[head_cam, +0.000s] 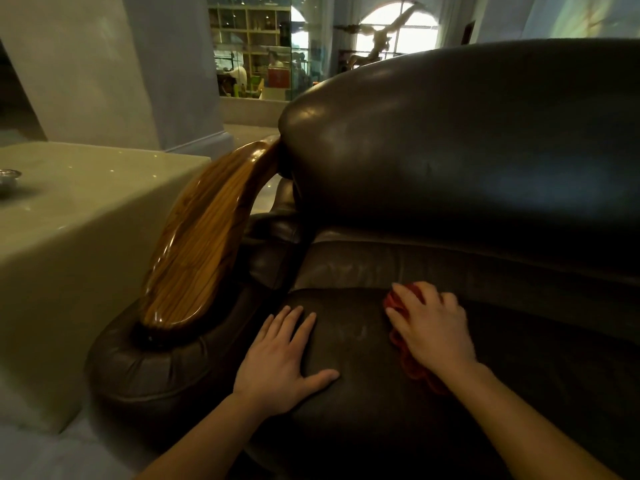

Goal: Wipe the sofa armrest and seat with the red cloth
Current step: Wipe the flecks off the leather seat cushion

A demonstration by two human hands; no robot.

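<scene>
Dark brown leather sofa seat (349, 344) fills the lower frame: your left hand (282, 355) lies flat, fingers spread; your right hand (429, 327), fingers extended, presses the crumpled red cloth (414, 371) onto it centre right. Glossy wooden armrest (204, 237) rises left; arched window (398, 32) beyond.

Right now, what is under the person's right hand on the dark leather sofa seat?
A crumpled red cloth lies under the right hand, on the dark brown leather seat cushion. Only the cloth's edges show around the hand; its middle is covered.

Red cloth (399, 302) and flat left hand (281, 355) on dark leather seat (356, 344)
</scene>
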